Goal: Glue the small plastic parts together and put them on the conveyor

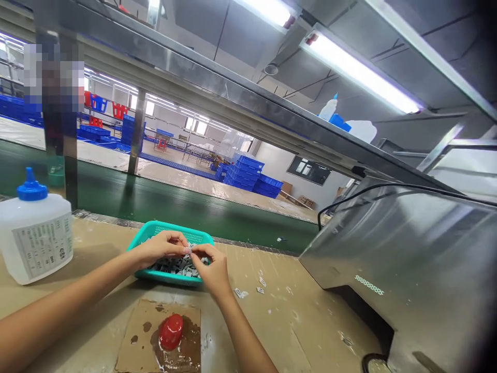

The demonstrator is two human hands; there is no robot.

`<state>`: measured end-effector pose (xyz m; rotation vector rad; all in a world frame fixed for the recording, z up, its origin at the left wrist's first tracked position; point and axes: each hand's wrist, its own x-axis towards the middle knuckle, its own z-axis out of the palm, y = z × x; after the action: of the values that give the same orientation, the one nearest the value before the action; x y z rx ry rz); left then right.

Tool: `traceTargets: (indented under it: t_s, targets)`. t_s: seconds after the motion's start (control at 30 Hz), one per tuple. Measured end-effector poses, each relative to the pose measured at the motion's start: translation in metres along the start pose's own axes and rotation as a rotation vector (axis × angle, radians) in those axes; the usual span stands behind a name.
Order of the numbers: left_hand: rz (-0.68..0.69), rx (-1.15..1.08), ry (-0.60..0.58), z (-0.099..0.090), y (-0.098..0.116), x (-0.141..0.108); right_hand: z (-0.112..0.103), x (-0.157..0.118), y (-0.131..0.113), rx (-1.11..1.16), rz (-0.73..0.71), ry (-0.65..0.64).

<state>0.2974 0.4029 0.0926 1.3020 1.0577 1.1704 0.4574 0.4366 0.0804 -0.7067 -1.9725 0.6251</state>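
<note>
Both of the person's hands are working over a teal plastic basket (pixel 171 229), the left hand (pixel 159 247) and the right hand (pixel 209 268) meeting just above its heap of small grey pieces (pixel 176 267). Each grip is closing to a tight pinch, both hands' fingers coming together on a tiny pale piece (pixel 188 249), though how much of it each side has hold of is too small to tell. Left of the basket, a white plastic bottle (pixel 34 233) with a blue cap is standing on the tabletop (pixel 272 321). Nearer the person than the basket, a red rounded lump (pixel 171 331) is sitting in a brown smear on a cardboard sheet (pixel 135 331), while small white scraps (pixel 260 282) are lying just right of the basket and a green conveyor belt (pixel 233 228) is running behind it
</note>
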Motion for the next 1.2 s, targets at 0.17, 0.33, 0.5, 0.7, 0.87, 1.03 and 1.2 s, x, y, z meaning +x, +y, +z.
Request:
traceTargets:
  t_s: [0.17, 0.33, 0.5, 0.7, 0.87, 1.03, 1.2]
  targets:
    - [0.027, 0.049, -0.015, 0.012, 0.005, -0.003, -0.005, 0.000, -0.009, 0.020, 0.010, 0.029]
    - [0.173, 0.543, 0.078, -0.003, 0.012, -0.002, -0.050, -0.004, 0.013, 0.020, 0.107, 0.103]
    - [0.257, 0.949, 0.208, -0.038, 0.002, -0.001, -0.134, -0.032, 0.070, -0.022, 0.325, 0.320]
    - [0.287, 1.172, 0.135, -0.037, -0.005, -0.004, -0.156, -0.038, 0.061, -0.006, 0.369, 0.280]
    - [0.280, 1.224, 0.114, -0.040, -0.007, -0.003, -0.082, -0.044, -0.011, 0.035, 0.256, -0.285]
    - [0.274, 1.244, 0.108, -0.045, -0.010, -0.002, -0.043, -0.060, -0.036, 0.000, 0.193, -0.550]
    - [0.278, 1.251, 0.093, -0.043, -0.008, -0.004, -0.039, -0.060, -0.032, -0.051, 0.174, -0.551]
